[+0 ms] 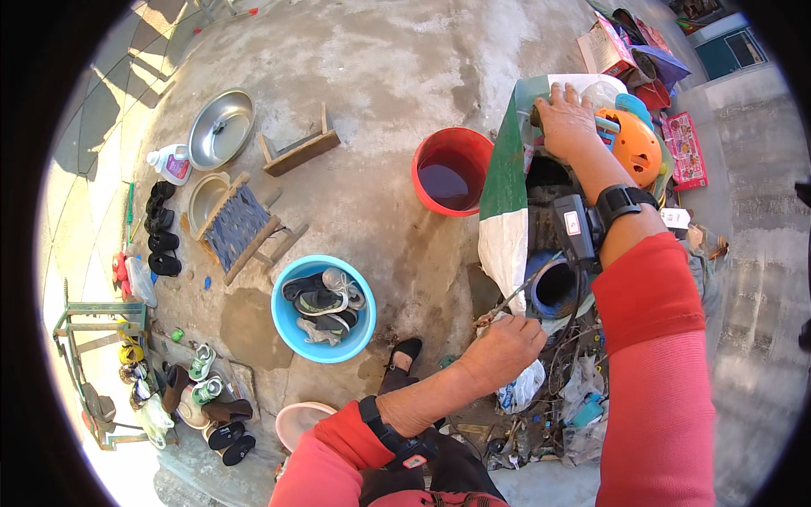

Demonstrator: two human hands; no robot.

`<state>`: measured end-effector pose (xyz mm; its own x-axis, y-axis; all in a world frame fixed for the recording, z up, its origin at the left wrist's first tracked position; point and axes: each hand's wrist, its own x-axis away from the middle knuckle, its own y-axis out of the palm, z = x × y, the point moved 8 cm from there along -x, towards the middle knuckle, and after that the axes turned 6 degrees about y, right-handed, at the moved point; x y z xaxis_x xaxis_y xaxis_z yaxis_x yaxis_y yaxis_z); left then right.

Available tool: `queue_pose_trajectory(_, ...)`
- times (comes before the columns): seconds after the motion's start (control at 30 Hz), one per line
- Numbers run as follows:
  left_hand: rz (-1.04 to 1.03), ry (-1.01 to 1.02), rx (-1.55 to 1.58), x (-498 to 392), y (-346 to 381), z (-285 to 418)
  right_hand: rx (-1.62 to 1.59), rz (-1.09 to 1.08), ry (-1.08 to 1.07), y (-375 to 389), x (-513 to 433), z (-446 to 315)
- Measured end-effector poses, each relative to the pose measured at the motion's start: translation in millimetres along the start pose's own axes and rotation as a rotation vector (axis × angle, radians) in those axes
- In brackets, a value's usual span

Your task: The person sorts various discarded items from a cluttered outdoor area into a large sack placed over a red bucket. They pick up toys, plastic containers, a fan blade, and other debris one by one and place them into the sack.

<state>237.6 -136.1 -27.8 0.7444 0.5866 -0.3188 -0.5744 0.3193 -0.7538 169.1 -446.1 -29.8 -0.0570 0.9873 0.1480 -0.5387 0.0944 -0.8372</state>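
A green-and-white woven plastic sheet (pixel 505 190) stretches between my two hands. My left hand (pixel 507 345) has its fingers curled at the sheet's near, narrow end, beside a thin stick (pixel 516 291). At the far end my right hand (pixel 566 123) lies over the sheet's edge with fingers spread. Whether it grips there, I cannot tell. An orange plastic toy-like piece (pixel 633 149) is just right of that hand. Between my arms is a blue round-mouthed container (pixel 559 288). Left of the sheet stands a red bucket (pixel 451 174) of dark liquid.
A blue basin (pixel 364 339) with shoes stands left of my foot. Beyond are a low woven stool (pixel 237 222), a wooden stool (pixel 301 152), a metal basin (pixel 244 136) and a detergent bottle (pixel 170 163). More shoes (pixel 203 374) sit lower left. Plastic litter (pixel 583 380) lies near my right arm.
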Motion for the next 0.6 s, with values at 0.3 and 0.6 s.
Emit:
queue_pose_trajectory(0.3, -0.006, -0.029, 0.071, 3, 2, -7, -0.133, -0.036, -0.053, 10, 0, -5)
queue_pose_trajectory(0.6, 0.027, -0.106, 0.078, 4, -16, -26, -0.514, 0.523, -0.327, -60, 143, -20)
